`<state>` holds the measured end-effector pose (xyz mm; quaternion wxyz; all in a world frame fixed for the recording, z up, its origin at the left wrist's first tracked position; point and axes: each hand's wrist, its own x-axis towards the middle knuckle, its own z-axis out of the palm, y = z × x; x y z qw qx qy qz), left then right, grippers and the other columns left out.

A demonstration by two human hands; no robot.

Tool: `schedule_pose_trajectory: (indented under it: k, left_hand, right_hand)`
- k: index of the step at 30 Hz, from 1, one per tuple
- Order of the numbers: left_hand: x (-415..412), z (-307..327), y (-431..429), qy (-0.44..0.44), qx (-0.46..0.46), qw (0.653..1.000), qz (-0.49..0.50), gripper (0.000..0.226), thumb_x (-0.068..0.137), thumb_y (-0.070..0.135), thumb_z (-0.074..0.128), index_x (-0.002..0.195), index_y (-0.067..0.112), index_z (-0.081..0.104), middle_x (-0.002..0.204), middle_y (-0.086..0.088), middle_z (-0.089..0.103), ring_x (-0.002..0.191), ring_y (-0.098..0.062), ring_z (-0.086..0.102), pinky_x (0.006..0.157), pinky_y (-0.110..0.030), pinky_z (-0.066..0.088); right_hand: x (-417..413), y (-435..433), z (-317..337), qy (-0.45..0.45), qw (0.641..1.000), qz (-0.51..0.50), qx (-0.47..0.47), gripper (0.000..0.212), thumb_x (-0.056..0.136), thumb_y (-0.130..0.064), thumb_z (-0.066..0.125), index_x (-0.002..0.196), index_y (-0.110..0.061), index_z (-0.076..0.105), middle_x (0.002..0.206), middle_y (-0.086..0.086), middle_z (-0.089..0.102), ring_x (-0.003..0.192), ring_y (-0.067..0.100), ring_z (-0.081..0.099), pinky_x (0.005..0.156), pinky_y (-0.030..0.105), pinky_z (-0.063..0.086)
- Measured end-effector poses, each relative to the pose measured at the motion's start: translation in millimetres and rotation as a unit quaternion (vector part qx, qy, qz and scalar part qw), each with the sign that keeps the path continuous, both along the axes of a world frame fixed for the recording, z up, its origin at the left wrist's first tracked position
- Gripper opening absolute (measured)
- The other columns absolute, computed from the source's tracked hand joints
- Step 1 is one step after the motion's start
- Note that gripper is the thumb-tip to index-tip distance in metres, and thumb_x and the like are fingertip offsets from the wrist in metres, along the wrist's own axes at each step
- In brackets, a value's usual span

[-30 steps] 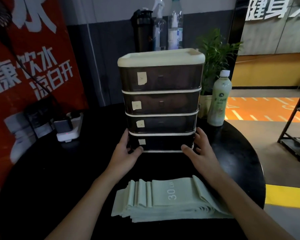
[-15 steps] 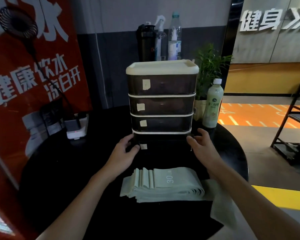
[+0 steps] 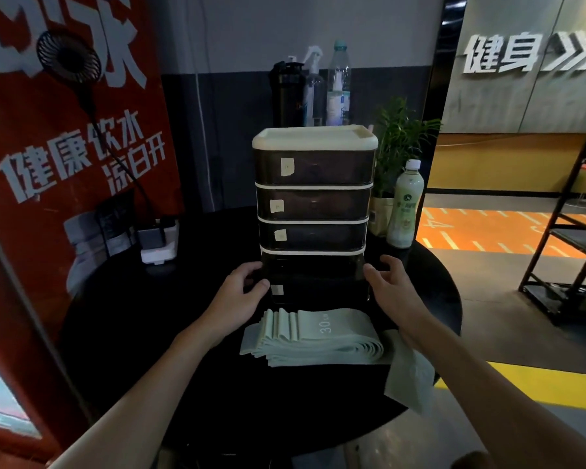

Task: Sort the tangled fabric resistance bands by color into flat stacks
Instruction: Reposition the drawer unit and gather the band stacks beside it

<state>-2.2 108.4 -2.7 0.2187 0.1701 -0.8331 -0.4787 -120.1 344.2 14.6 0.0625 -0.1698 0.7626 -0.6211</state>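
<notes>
A flat stack of pale green fabric bands (image 3: 318, 336), the top one marked "30 LB", lies on the round black table (image 3: 132, 316) near me. One green band (image 3: 408, 377) droops over the table's right edge. Behind the stack stands a dark four-drawer unit (image 3: 313, 170) with a cream lid. Its bottom drawer (image 3: 318, 292) sticks out toward me. My left hand (image 3: 241, 289) grips the drawer's left front corner. My right hand (image 3: 389, 282) holds its right front corner with the fingers spread. What the drawers hold is too dark to see.
A pale drink bottle (image 3: 405, 204) and a potted plant (image 3: 396, 140) stand right of the unit. A white power strip (image 3: 158, 242) sits at the back left. Bottles (image 3: 337, 89) stand behind the unit. A red banner is on the left, a metal rack (image 3: 572, 258) on the right.
The bottom drawer has slid out toward me between both hands. The view has pulled back, and a green band now hangs over the table's right edge.
</notes>
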Motion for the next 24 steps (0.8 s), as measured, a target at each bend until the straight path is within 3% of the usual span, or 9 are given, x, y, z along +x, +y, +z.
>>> schedule_pose_trajectory:
  k: [4,7,10,13,16,19,21,24]
  left_hand:
    - [7,2,3,-0.024,-0.03,0.999,0.001,0.04,0.1,0.026,0.056,0.14,0.02,0.05,0.138,0.0,0.05,0.129,-0.013,0.046,0.105,-0.029,0.039]
    - [11,11,11,0.003,-0.136,0.991,0.012,0.036,0.099,0.028,0.056,0.134,0.021,0.054,0.137,0.003,0.044,0.127,-0.011,0.043,0.107,-0.026,0.035]
    - [12,32,41,0.061,-0.228,0.971,-0.035,0.027,0.097,0.029,0.058,0.124,0.026,0.061,0.126,0.011,0.051,0.119,-0.006,0.048,0.099,-0.022,0.039]
    - [8,44,80,0.061,-0.261,0.952,-0.146,0.019,0.095,0.03,0.06,0.113,0.028,0.067,0.111,0.018,0.058,0.108,0.0,0.051,0.093,-0.021,0.043]
    - [1,40,99,0.023,-0.305,0.93,-0.205,0.011,0.092,0.035,0.064,0.099,0.031,0.071,0.101,0.015,0.06,0.099,-0.004,0.053,0.09,-0.029,0.046]
    - [-1,28,101,-0.013,-0.304,0.927,-0.221,0.008,0.09,0.035,0.067,0.091,0.03,0.072,0.096,0.012,0.06,0.09,-0.004,0.057,0.086,-0.034,0.05]
    - [1,23,101,-0.008,-0.278,0.935,-0.221,0.004,0.089,0.031,0.069,0.089,0.029,0.072,0.094,0.01,0.061,0.086,-0.002,0.058,0.083,-0.03,0.05]
    - [1,21,100,-0.001,-0.272,0.938,-0.215,0.002,0.089,0.029,0.07,0.088,0.03,0.072,0.092,0.012,0.061,0.085,0.0,0.057,0.078,-0.021,0.046]
  right_hand:
    - [7,7,1,-0.007,1.0,0.006,0.008,0.06,0.099,-0.036,0.051,0.15,-0.015,0.026,0.112,0.002,0.06,0.094,0.01,0.058,0.084,0.027,0.043]
    - [13,14,3,-0.003,1.0,0.013,0.008,0.059,0.099,-0.035,0.052,0.149,-0.014,0.028,0.105,-0.003,0.06,0.09,0.005,0.057,0.081,0.026,0.044]
    - [19,23,6,0.001,1.0,0.019,0.015,0.052,0.099,-0.033,0.053,0.144,-0.015,0.035,0.099,-0.005,0.061,0.088,0.005,0.058,0.074,0.023,0.045]
    - [23,41,7,0.067,0.995,0.011,0.067,0.03,0.096,-0.025,0.059,0.125,-0.017,0.056,0.094,-0.006,0.063,0.087,0.012,0.06,0.075,0.023,0.045]
    - [34,69,5,0.113,0.985,0.068,0.112,0.011,0.09,-0.011,0.066,0.098,-0.017,0.069,0.082,-0.003,0.06,0.075,0.011,0.053,0.066,0.014,0.041]
    - [43,94,1,0.14,0.956,0.164,0.201,0.021,0.086,-0.007,0.07,0.1,-0.023,0.072,0.104,-0.007,0.058,0.091,0.005,0.054,0.075,0.012,0.042]
    - [44,101,-1,0.132,0.94,0.207,0.235,0.029,0.085,-0.004,0.069,0.104,-0.025,0.071,0.116,-0.009,0.053,0.105,0.001,0.051,0.083,0.012,0.042]
    - [43,99,-1,0.142,0.925,0.22,0.276,0.032,0.086,-0.004,0.068,0.113,-0.021,0.069,0.121,-0.009,0.046,0.114,0.005,0.047,0.082,0.002,0.038]
